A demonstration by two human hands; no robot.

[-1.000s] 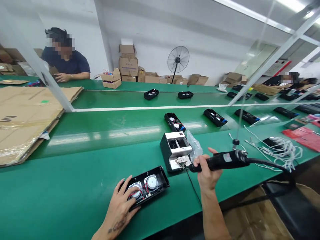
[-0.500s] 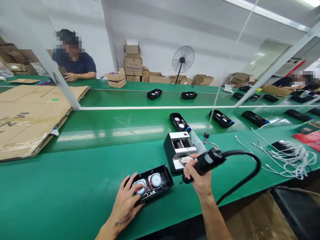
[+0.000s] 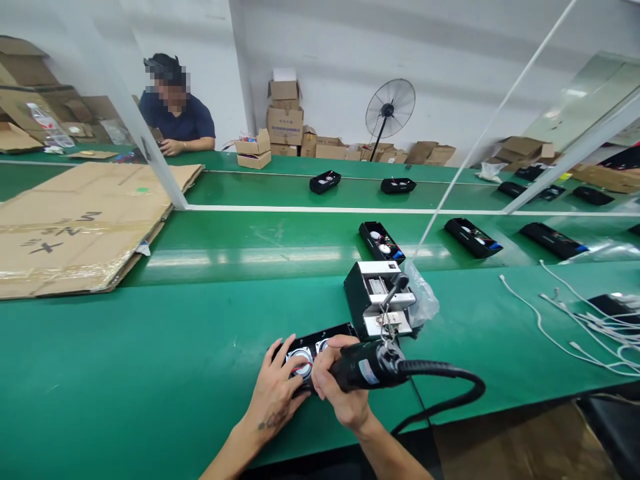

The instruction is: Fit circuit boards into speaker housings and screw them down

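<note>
Head view: left hand (image 3: 277, 393), fingers spread, presses the black plastic speaker housing (image 3: 313, 347) on the green worktop (image 3: 150, 360); right hand (image 3: 340, 393) grips a black corded electric screwdriver (image 3: 373, 365), tip hidden. Flattened brown cardboard (image 3: 80, 223) lettering unreadable.

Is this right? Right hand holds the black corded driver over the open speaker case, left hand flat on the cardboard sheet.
One thing is wrong. In the head view the left hand is not on the cardboard sheet, which lies far off to the left; it rests on the open speaker case. The right hand does hold the black corded driver over that case.
</note>
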